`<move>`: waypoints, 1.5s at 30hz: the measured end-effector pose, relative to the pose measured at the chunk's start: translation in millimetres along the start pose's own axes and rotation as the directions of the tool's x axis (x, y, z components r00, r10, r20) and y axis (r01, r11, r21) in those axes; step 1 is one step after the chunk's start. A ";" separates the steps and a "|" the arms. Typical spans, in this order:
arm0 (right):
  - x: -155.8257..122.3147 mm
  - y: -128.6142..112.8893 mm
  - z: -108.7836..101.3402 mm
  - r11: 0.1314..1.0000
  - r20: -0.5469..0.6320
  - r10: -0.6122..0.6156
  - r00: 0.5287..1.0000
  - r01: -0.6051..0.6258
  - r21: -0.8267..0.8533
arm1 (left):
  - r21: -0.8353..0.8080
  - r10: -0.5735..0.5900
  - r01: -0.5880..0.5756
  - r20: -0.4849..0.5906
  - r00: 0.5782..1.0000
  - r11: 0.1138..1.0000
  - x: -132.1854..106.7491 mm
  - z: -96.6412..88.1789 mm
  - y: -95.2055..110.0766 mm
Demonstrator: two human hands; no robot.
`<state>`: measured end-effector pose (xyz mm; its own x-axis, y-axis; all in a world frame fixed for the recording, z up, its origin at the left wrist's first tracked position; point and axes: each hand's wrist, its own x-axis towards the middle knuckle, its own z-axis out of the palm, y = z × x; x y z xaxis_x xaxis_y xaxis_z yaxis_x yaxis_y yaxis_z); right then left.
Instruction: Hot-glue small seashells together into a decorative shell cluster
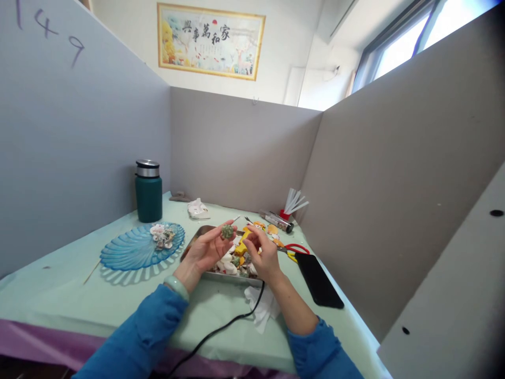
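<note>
Grey partition boards wall in a desk spread with a pale green cloth (118, 300), and a framed picture with calligraphy (211, 39) hangs on the far wall. Near the middle of the desk, the person's left hand (207, 250) is turned palm up over the left end of a shallow metal tray (197, 239). Its thumb and fingertips are closed on a small green knobbly ball (227, 231), which is held up just above the tray. The right hand (262, 255) hovers close beside it over a heap of shells and a yellow glue gun (241, 243) in the tray. Its fingers are curled, but whether they grip anything cannot be told. A black cable (221, 329) runs from the tray to the near edge, past a crumpled white tissue (262, 310). To the left lie a blue glass scalloped plate (130, 252) bearing a few shells and, further off, a teal flask with a steel lid (149, 192). To the right lie red-handled scissors (295, 248) and a black phone (319, 281). The step in hand looks like inspecting or preparing the ball for gluing. Any further handling calls for a steady pinch, with fingertips kept clear of the gun's nozzle.
</note>
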<state>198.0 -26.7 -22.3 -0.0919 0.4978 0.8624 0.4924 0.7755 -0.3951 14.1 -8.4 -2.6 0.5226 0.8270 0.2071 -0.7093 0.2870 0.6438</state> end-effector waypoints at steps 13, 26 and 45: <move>-0.5 -4.0 0.2 0.999 0.057 -0.031 0.998 0.030 0.030 | 0.214 0.090 -0.090 0.013 0.996 0.973 4.5 4.6 -8.8; -1.0 -4.0 -0.5 0.999 0.007 -0.031 1.000 0.031 0.010 | -0.101 0.340 -0.328 0.141 0.930 0.939 -21.8 9.2 5.5; -2.6 0.1 0.2 0.999 0.057 -0.046 0.997 0.046 0.003 | -0.139 0.388 -0.372 0.120 0.914 0.918 -20.0 7.9 8.7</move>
<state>198.2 -27.9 -24.7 -0.1637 0.4826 0.8604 0.4848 0.7989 -0.3558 1.2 -26.3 4.6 0.2586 0.8092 0.5276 -0.9113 0.0232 0.4111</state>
